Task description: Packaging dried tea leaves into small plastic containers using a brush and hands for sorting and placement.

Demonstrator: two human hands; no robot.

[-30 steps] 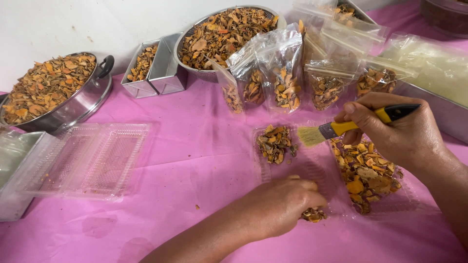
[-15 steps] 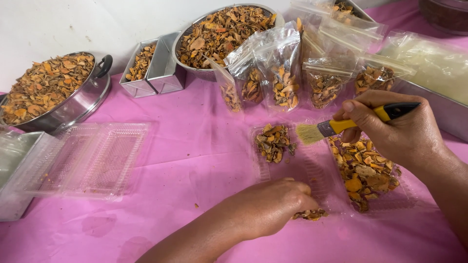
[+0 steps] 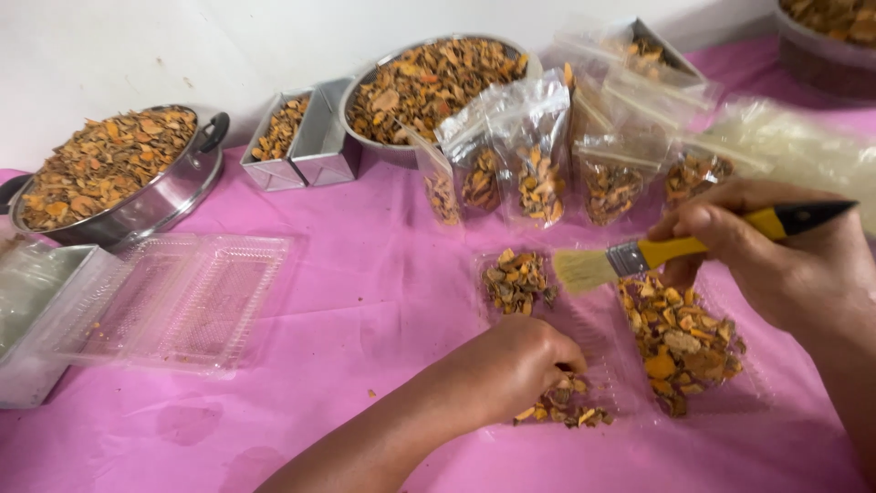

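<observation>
My right hand point(image 3: 776, 260) grips a paintbrush point(image 3: 666, 251) with a yellow and black handle, its pale bristles pointing left above an open clear plastic tray point(image 3: 602, 338). The tray holds orange-brown dried slices in a small heap point(image 3: 516, 278) at the far left and a larger heap point(image 3: 684, 342) under my right hand. My left hand point(image 3: 511, 365) rests fingers-down on a third small heap point(image 3: 566, 406) at the tray's near edge, pinching at the pieces.
A pink cloth point(image 3: 365, 301) covers the table. Another open clear tray point(image 3: 173, 301) lies at left. A steel pot point(image 3: 119, 178), two small tins point(image 3: 297, 141) and a big bowl point(image 3: 429, 82) hold more dried slices. Several filled clear bags point(image 3: 538, 155) stand behind.
The brush has shifted slightly right and up with my right hand. My left hand stays on the near heap, fingers working the pieces.
</observation>
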